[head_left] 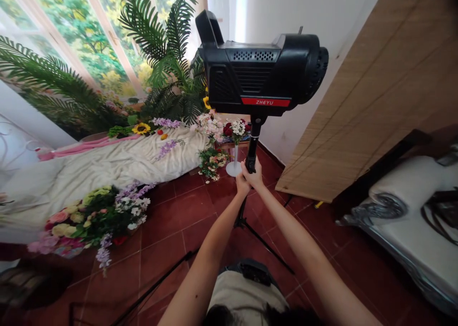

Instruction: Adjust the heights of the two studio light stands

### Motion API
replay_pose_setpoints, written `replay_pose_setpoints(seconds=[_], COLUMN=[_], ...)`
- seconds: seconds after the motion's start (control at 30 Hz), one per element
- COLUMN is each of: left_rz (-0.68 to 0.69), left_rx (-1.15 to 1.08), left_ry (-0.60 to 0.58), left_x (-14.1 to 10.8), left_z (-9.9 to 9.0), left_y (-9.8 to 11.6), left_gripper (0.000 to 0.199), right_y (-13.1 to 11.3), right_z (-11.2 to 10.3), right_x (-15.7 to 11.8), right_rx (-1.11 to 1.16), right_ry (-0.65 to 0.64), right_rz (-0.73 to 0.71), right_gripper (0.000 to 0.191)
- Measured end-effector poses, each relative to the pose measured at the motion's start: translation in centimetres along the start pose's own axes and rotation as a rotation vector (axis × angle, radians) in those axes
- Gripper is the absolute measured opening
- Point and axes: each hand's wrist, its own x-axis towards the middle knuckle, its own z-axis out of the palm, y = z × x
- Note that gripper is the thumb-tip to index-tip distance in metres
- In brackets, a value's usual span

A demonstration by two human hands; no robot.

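Got the black studio light head (259, 68) up on the stand pole (253, 142) - red ZHEYU badge on the housing, vent grilles on the side, carry handle on top. Left hand (242, 185) and right hand (254, 175) are both closed round the pole, close together, right one slightly higher, just below the head. Neither hand is open.

Handling call: top-heavy. Rigid moulded shell, probably dense inside, with the mass sitting over a slim tube, so it will want to tip. Pole is the right place to hold, not the housing. Tube looks smooth, so a loose grip could slip.

Thin black tripod legs (265, 247) splay out below, over the red tile floor (171, 226). The whole unit is right in front of me, near a slim white vase (234, 166) holding flowers. Off to the left: rumpled cream cloth (121, 161), a soft heap, plus a dense flower bunch (96, 218) and stiff palm fronds (161, 39). To the right, a flat woven panel (358, 92) leans at an angle.
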Motion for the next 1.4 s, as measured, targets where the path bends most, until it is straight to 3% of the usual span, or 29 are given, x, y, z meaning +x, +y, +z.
replay_pose_setpoints(seconds=[0.27,0.6,0.8,0.93,1.03,1.13,1.23,1.33,1.4], left_rz=[0.03,-0.03,0.026,0.01,-0.056,-0.087,-0.03,0.016,0.021], left_rx=[-0.089,-0.019,-0.104,-0.176,-0.164,-0.191,-0.226,-0.175,-0.119], left_ry=[0.003,-0.029,-0.011,0.002,-0.024,-0.029,-0.104,-0.186,-0.167], left_x=[0.0,-0.2,-0.1,-0.1,0.0,0.2,0.4,0.4,0.3], left_z=[0.0,-0.2,0.0,0.3,0.5,0.5,0.4,0.3,0.2], left_y=[-0.2,0.5,-0.2,-0.6,-0.5,-0.6,-0.8,-1.0,-1.0], left_gripper=[0.029,0.024,0.03,0.04,0.034,0.03,0.031,0.029,0.028], right_y=[0.3,1.9,1.5,1.5,1.8,2.1,2.5,3.3,4.1], right_z=[0.5,-0.5,-0.4,-0.4,-0.6,-1.2,-2.2,-3.5,-4.5], right_x=[-0.9,-0.5,-1.4,-1.8,-1.7,-1.8,-2.7,-4.5,-5.9], right_rx=[-0.058,0.037,-0.042,-0.087,-0.085,-0.094,-0.133,-0.14,-0.126], right_ry=[0.067,-0.054,-0.02,-0.001,-0.042,-0.094,-0.126,-0.06,0.007], right_rz=[0.04,-0.083,0.0,0.025,0.015,-0.015,-0.074,-0.164,-0.185], right_gripper=[0.029,0.025,0.031,0.036,0.038,0.038,0.045,0.045,0.037])
